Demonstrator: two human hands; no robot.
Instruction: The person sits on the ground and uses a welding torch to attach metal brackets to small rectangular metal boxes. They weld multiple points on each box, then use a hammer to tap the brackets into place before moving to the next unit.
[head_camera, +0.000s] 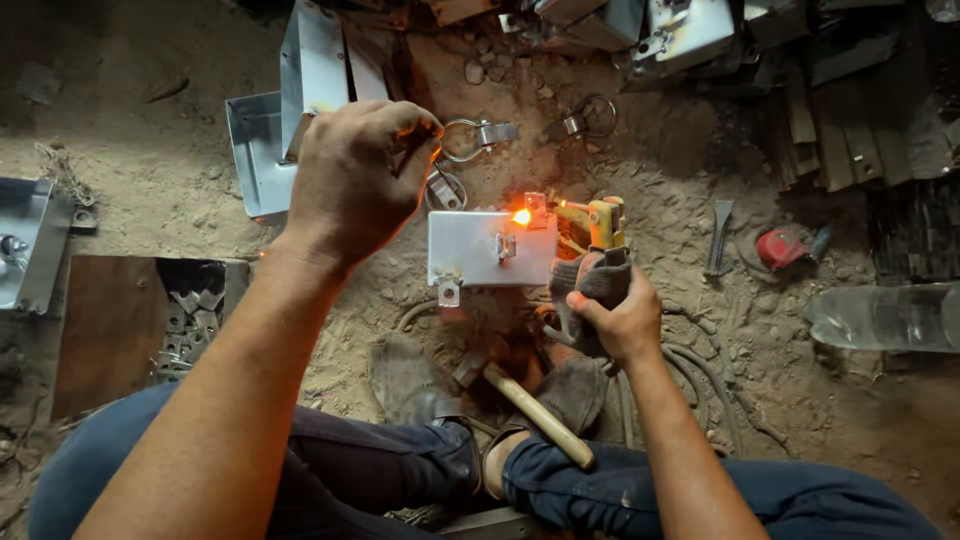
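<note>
Hammer (540, 412) lies across your legs, untouched. Your right hand (612, 312) is fisted tight around a cloth-wrapped yellow welding holder (598, 225); its tip meets the small bracket (505, 246) on the grey metal plate (470, 250), with a glowing orange spot (521, 216) just beyond your fingers. Your left hand (350, 180) hovers up-left of the plate, fingers curled closed; can't tell what they pinch. Ring clamps (475, 135) lie on the dirt beyond.

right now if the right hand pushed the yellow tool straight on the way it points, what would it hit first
Probably the small bracket on the grey metal plate, where the glowing tip already sits. The right hand points the yellow tool leftward; depth is unclear.
</note>
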